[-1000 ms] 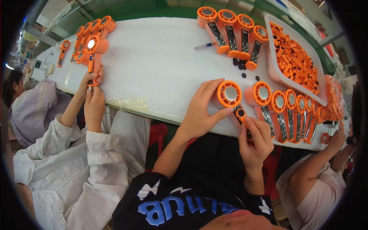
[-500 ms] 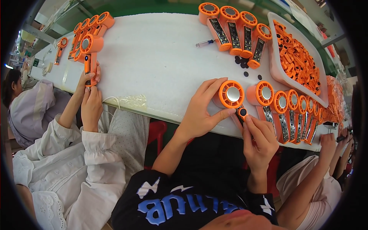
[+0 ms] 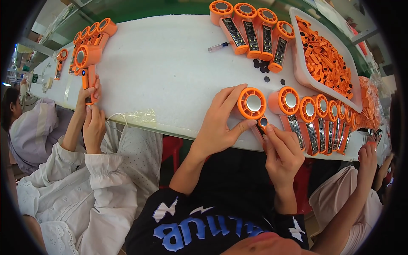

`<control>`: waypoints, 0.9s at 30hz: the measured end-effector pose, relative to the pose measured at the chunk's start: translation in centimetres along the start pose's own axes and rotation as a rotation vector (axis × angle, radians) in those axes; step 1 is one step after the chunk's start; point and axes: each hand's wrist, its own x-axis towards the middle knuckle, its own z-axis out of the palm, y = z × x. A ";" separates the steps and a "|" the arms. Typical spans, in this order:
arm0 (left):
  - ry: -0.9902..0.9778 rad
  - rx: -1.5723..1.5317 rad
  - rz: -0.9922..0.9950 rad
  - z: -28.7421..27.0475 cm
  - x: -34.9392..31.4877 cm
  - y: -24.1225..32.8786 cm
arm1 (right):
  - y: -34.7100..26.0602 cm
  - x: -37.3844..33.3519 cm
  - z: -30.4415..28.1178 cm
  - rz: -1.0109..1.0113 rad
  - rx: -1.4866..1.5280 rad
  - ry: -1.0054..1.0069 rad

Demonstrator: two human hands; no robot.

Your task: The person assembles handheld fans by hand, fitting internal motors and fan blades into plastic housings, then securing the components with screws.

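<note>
Fan (image 3: 253,102), round end far-left in left hand (image 3: 218,126); long axis slants near-right.

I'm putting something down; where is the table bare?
Free: the white table between the left orange devices and the screwdriver. Crowded: the right side, with upper device row, lower device row, black discs and parts bin.

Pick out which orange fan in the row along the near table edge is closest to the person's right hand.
The leftmost fan in that row: its handle comes beside the right hand, while the other fans sit farther right.
</note>
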 end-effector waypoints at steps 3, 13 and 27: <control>0.012 0.024 -0.017 0.5 0.3 0.5 | 0.4 -0.3 -0.1 -0.031 -0.021 0.021; 0.086 0.182 -0.021 1.7 -0.3 -0.2 | 1.9 -3.1 1.5 -0.138 -0.223 0.122; 0.176 0.079 -0.011 0.6 -4.5 0.9 | 0.8 -3.4 2.2 -0.206 -0.173 0.147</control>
